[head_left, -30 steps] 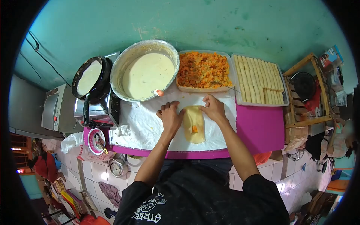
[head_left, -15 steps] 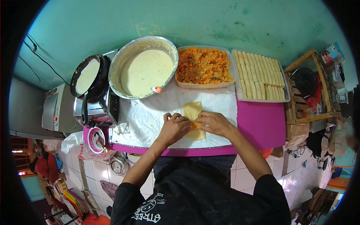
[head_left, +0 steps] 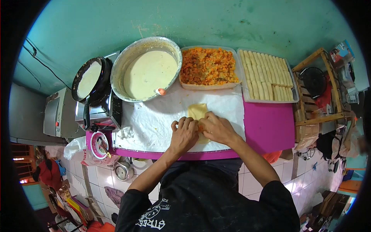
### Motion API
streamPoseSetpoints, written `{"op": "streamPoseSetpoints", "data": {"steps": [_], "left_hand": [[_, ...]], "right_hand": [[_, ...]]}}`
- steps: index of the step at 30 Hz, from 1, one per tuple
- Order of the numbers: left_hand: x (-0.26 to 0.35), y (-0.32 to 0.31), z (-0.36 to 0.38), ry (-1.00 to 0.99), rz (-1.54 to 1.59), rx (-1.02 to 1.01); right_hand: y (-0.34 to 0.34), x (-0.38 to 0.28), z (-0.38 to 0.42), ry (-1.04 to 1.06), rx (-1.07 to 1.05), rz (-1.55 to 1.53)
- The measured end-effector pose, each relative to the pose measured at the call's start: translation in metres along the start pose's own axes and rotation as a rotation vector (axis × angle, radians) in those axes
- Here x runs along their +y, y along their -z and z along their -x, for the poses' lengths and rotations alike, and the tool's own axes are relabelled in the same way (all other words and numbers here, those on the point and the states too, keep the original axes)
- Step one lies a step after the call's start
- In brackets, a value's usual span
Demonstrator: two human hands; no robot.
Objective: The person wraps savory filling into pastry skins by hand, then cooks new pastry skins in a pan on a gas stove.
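A pale yellow crepe wrapper lies on the white cloth in front of me, its far end flat and uncovered. Across its middle, a bit of orange filling shows between my hands. My left hand has curled fingers on the wrapper's left side. From the right, my right hand pinches the wrapper, its fingertips bent over the filling. Both hands hide much of the middle, and only part of the near end shows below them.
A big pot of batter, a tub of diced orange filling and a tray of pale rolls line the wall. A frying pan sits on the stove at left. A pink-white bowl stands by the table's left edge.
Both hands have shifted slightly away from me, with the fingers bunched more tightly over the wrapper's middle. Less filling and less of the wrapper's near end show now.
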State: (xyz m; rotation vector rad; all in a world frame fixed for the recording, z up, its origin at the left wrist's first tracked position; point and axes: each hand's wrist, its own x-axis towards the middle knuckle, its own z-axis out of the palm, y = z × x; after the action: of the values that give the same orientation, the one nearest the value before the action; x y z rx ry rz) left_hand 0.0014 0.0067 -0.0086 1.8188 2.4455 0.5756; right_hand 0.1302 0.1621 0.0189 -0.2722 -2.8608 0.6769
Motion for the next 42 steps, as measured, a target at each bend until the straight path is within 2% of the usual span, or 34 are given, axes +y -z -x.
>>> {"op": "streamPoseSetpoints", "data": {"steps": [1, 2, 4, 6, 7, 10, 11, 13, 14, 16, 18, 19, 20, 21, 22, 28, 30, 32, 34, 36, 37, 38, 40, 41, 42], "left_hand": [[0.002, 0.006, 0.003, 0.013, 0.040, 0.061], [0.004, 0.011, 0.007, 0.027, 0.080, 0.123], [0.002, 0.016, 0.013, 0.070, 0.112, 0.111], [0.000, 0.017, 0.017, 0.091, 0.135, 0.129], [0.000, 0.018, 0.017, 0.106, 0.157, 0.144], [-0.003, 0.021, 0.022, 0.159, 0.180, 0.165], [-0.005, 0.019, 0.026, 0.180, 0.162, 0.171], [-0.010, 0.015, 0.026, 0.192, 0.166, 0.197], [-0.010, 0.016, 0.036, 0.197, 0.164, 0.188], [-0.014, 0.015, 0.038, 0.189, 0.166, 0.176], [-0.016, 0.015, 0.040, 0.126, 0.209, 0.067], [-0.018, 0.015, 0.040, 0.132, 0.208, 0.072], [-0.020, 0.014, 0.041, 0.051, 0.225, 0.024], [-0.021, 0.014, 0.043, -0.031, 0.244, -0.026], [-0.021, 0.011, 0.046, -0.025, 0.244, -0.027], [-0.022, -0.004, 0.043, -0.094, 0.177, 0.045], [-0.019, -0.002, 0.037, -0.047, 0.163, 0.105], [-0.019, -0.004, 0.019, 0.098, 0.247, 0.244], [-0.021, -0.004, 0.001, 0.155, 0.269, 0.255], [-0.026, -0.003, -0.011, 0.347, 0.337, 0.047], [-0.028, -0.003, -0.014, 0.347, 0.333, 0.051], [-0.029, -0.003, -0.016, 0.351, 0.317, 0.021], [-0.031, -0.003, -0.018, 0.362, 0.300, -0.010], [-0.031, -0.002, -0.019, 0.371, 0.295, -0.028], [-0.030, -0.001, -0.020, 0.376, 0.290, -0.050]], "right_hand": [[0.011, -0.002, 0.002, 0.005, 0.090, -0.048], [0.025, 0.000, 0.002, 0.007, 0.089, -0.048], [0.056, 0.014, 0.002, -0.223, 0.052, -0.719], [0.090, 0.048, 0.011, -0.196, -0.012, -1.672], [0.083, 0.050, 0.013, -0.198, -0.009, -1.670], [0.042, 0.058, 0.017, -0.230, 0.423, 0.236], [0.043, 0.048, 0.020, -0.476, 0.340, -0.132], [0.068, 0.024, 0.013, -0.532, 0.321, -0.197], [0.069, 0.012, 0.018, -0.616, 0.301, -0.284], [0.055, 0.016, 0.027, -0.628, 0.274, -0.325], [0.032, 0.025, 0.043, -0.382, 0.109, -0.312], [0.025, 0.023, 0.049, -0.332, 0.051, -0.326], [0.022, 0.019, 0.051, -0.325, 0.042, -0.330], [0.020, 0.015, 0.054, -0.266, -0.052, -0.385], [0.018, 0.012, 0.057, -0.208, -0.144, -0.438], [-0.017, 0.007, 0.052, -0.034, -0.013, -0.197], [-0.016, 0.006, 0.040, -0.193, 0.135, -0.436], [-0.013, 0.008, 0.020, -0.255, 0.170, -0.480], [-0.015, 0.013, 0.009, -0.317, 0.209, -0.519], [-0.023, 0.020, -0.002, -0.328, 0.183, -0.426], [-0.026, 0.022, -0.001, -0.280, 0.236, -0.292], [-0.023, 0.018, -0.001, -0.274, 0.236, -0.293], [-0.017, 0.012, 0.005, -0.078, 0.334, -0.019], [-0.013, 0.006, 0.005, -0.078, 0.331, -0.022], [-0.008, -0.002, 0.005, 0.016, 0.275, 0.031]]}}
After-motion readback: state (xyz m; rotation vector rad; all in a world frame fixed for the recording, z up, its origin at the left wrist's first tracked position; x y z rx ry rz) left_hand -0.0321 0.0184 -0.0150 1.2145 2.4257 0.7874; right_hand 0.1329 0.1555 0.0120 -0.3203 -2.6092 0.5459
